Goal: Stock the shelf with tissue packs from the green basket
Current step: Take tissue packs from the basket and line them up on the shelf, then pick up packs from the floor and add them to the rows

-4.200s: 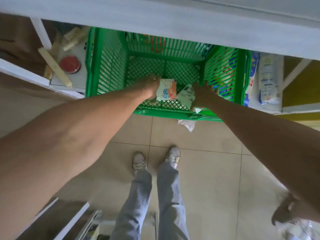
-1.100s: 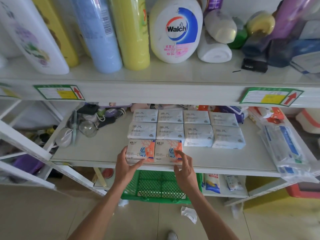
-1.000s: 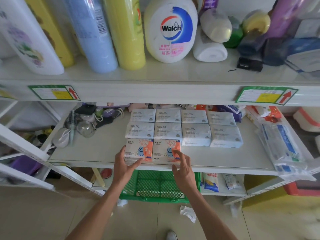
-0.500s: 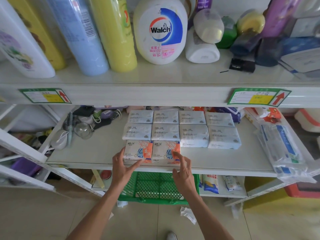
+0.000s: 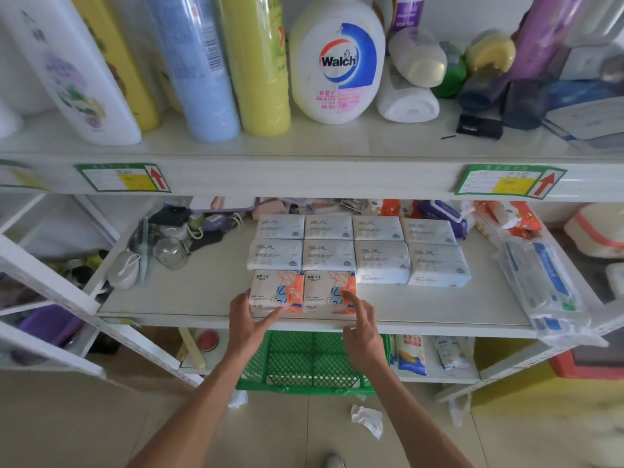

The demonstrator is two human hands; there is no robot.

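Two orange-and-white tissue packs lie side by side at the front of the middle shelf (image 5: 202,298): the left pack (image 5: 275,292) and the right pack (image 5: 329,292). Behind them sit two rows of pale blue tissue packs (image 5: 358,251). My left hand (image 5: 251,327) touches the left pack's front edge with spread fingers. My right hand (image 5: 363,332) hovers with fingers apart at the right pack's front corner. Neither hand grips anything. The green basket (image 5: 310,363) stands on the floor below, partly hidden under the shelf; I see nothing in its visible part.
The upper shelf holds tall bottles and a white Walch jug (image 5: 337,62). A hairbrush, glass bulb and small clutter (image 5: 162,244) lie left of the packs. Plastic-wrapped goods (image 5: 540,285) lie at the right. A crumpled white paper (image 5: 366,418) is on the tiled floor.
Earlier both hands were down in the basket holding packs. In the last second the two orange packs lie on the shelf, and my hands have eased slightly back from them.
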